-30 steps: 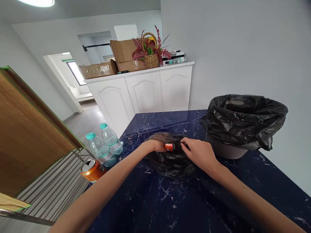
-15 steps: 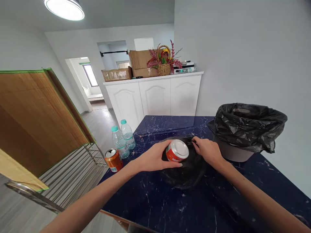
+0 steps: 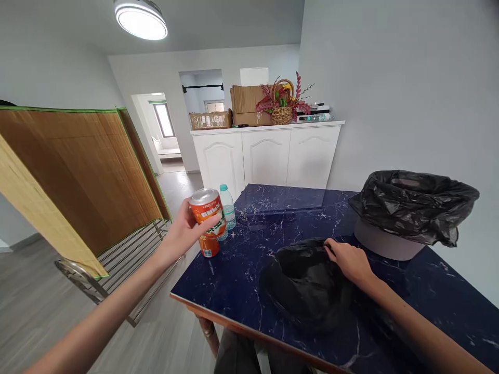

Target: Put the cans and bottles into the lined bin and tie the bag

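Note:
My left hand (image 3: 182, 231) is closed around a red-orange drink can (image 3: 206, 214), whose silver end faces up and whose print looks upside down. Directly below and behind it, another orange can (image 3: 209, 248) stands on the table; whether the two touch I cannot tell. A clear water bottle (image 3: 228, 206) with a teal cap rises just behind the cans. Over on the right, the fingers of my right hand (image 3: 348, 261) pinch the rim of a black plastic bag (image 3: 300, 298). The bag lies on the tabletop with its mouth partly open.
A bin (image 3: 384, 240) lined with black plastic stands at the right of the dark blue marbled table (image 3: 230, 284). Left of the table is a metal rack (image 3: 132, 249) with a bamboo mat (image 3: 74, 171). A white cabinet (image 3: 268, 161) stands behind.
My left hand has carried the can from above the black bag leftward to beside the standing orange can. My right hand keeps its pinch on the bag's rim. The view has swung left.

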Motion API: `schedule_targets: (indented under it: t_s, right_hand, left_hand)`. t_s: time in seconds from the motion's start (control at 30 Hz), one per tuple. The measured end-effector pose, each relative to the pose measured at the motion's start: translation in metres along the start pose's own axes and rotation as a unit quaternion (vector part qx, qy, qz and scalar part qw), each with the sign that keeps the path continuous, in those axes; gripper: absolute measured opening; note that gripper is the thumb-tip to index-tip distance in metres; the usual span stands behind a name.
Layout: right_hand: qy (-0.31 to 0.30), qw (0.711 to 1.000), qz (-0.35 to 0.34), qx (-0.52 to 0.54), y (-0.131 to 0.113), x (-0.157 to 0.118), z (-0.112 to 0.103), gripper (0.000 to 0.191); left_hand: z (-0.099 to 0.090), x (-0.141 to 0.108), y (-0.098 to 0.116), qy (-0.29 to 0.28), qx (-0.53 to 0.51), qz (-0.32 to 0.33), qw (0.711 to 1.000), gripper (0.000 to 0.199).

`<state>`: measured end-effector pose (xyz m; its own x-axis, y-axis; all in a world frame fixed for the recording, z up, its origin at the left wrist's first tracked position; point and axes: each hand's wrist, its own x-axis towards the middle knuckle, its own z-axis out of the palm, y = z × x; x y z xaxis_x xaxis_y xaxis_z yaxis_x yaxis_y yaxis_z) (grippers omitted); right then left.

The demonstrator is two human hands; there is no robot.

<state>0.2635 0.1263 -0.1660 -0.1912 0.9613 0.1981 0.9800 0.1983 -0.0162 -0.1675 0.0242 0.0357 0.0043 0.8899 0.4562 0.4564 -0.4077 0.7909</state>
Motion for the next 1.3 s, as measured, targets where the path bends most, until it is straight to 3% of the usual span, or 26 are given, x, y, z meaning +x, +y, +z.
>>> schedule_targets:
  t_s: [0.1, 0.2, 0.37, 0.5, 0.6, 0.77, 1.03, 1.3]
  right_hand:
    - [0.005, 1.000, 0.009, 0.011, 0.006, -0.008, 0.011, 0.025]
    - [0.017, 0.999, 0.011, 0.029, 0.010, -0.014, 0.021, 0.025]
    - [0.041, 0.997, 0.007, 0.058, 0.010, -0.021, 0.032, 0.027]
    - [0.057, 0.996, -0.002, 0.073, 0.010, -0.023, 0.034, 0.027]
    - [0.069, 0.994, -0.007, 0.080, 0.010, -0.023, 0.035, 0.027]
    - [0.083, 0.993, -0.014, 0.085, 0.010, -0.022, 0.037, 0.028]
    - [0.091, 0.992, -0.020, 0.089, 0.011, -0.022, 0.038, 0.027]
    - [0.091, 0.991, -0.023, 0.099, 0.011, -0.022, 0.037, 0.026]
  left_hand:
    - [-0.030, -0.015, -0.004, -0.035, 0.196, 0.045, 0.979, 0.068]
    - [-0.043, -0.032, -0.004, -0.110, 0.361, 0.105, 0.920, 0.076]
    - [-0.042, -0.049, -0.005, -0.198, 0.516, 0.220, 0.804, 0.061]
    - [-0.042, -0.046, -0.017, -0.234, 0.601, 0.240, 0.725, 0.058]
    - [-0.040, -0.040, -0.033, -0.263, 0.629, 0.249, 0.688, 0.059]
    - [-0.023, -0.043, -0.059, -0.280, 0.643, 0.269, 0.660, 0.038]
    - [-0.003, -0.046, -0.088, -0.269, 0.668, 0.304, 0.624, 0.041]
    - [0.001, -0.046, -0.113, -0.274, 0.652, 0.301, 0.639, 0.042]
